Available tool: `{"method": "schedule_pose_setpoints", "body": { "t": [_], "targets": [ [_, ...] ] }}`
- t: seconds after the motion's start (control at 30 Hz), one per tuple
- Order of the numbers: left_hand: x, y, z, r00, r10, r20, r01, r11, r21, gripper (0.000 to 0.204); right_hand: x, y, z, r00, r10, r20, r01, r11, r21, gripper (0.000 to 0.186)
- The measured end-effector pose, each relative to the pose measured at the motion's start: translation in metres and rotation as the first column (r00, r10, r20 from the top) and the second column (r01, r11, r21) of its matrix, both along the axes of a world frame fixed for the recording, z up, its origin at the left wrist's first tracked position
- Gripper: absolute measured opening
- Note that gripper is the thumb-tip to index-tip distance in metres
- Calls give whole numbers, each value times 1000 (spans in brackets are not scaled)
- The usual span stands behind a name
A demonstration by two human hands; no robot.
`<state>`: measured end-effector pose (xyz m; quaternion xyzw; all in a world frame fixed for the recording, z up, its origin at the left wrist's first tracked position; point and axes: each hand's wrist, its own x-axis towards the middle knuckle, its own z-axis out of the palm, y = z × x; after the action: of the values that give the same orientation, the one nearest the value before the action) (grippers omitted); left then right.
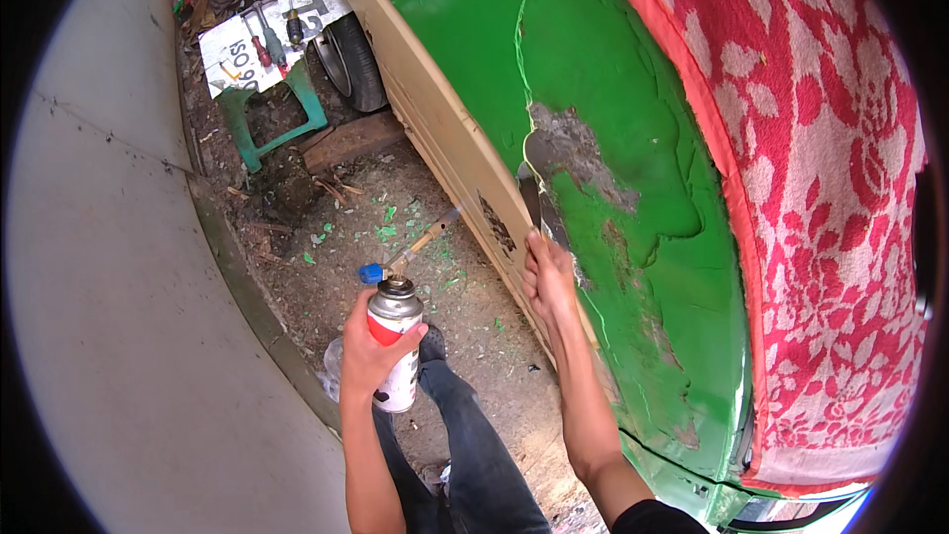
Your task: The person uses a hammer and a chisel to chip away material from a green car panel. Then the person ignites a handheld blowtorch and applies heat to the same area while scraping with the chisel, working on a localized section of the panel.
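— Green car panel (633,89), glossy, curved; paint blistered and peeling in one big flap. Bare grey patch (573,153) mid-panel, rough and ragged at the edges. Beige strip along the lower edge.

— And over the top?

— Red towel (820,188), terry, white flower pattern, draped across the car.

— Left hand (374,351)?

— Wrapped tight round a gas canister (397,351), a metal cylinder, white with a red band, silvery shoulder. Fingers closed about its middle, thumb across the front. Held upright, well out from the panel. On top, a torch head (415,247): blue knob, slim brass tube angled up toward the beige strip.

— Right hand (549,277)?

— Clenched on the handle of a scraper (544,178), fingers pressed together round it. Flat grey blade pointing up, lying against the panel right at the lower edge of the bare patch.

— Ground?

— Dirt, gritty, sprinkled with green paint flakes (386,227). Farther off, a green plastic stool (272,109) carrying a white board with screwdrivers (267,44); just beside it a tyre (351,59) and a wood block (351,138).
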<state>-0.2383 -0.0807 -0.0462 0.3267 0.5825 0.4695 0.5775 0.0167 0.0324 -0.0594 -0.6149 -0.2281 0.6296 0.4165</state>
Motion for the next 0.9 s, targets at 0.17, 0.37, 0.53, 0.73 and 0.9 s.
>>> {"method": "schedule_pose_setpoints", "body": {
  "t": [0.17,0.37,0.53,0.73,0.9],
  "targets": [
    [6,1,2,995,-13,-96,15,1000,18,54,-22,10,-8,998,-52,-23,53,998,40,22],
    [-3,-4,2,990,26,-138,-16,998,67,55,-23,8,-1,999,-29,-36,32,997,72,21],
    [-8,-5,2,992,76,-98,-74,997,24,56,-20,-22,-3,994,-111,-4,111,994,25,24],
    [-7,-2,3,999,33,-42,-32,999,26,55,-14,-40,22,994,-108,22,108,994,-14,28],
    [17,9,4,999,5,36,-6,999,31,55,0,-79,51,988,-151,-15,150,988,-32,33]
  ]
}}
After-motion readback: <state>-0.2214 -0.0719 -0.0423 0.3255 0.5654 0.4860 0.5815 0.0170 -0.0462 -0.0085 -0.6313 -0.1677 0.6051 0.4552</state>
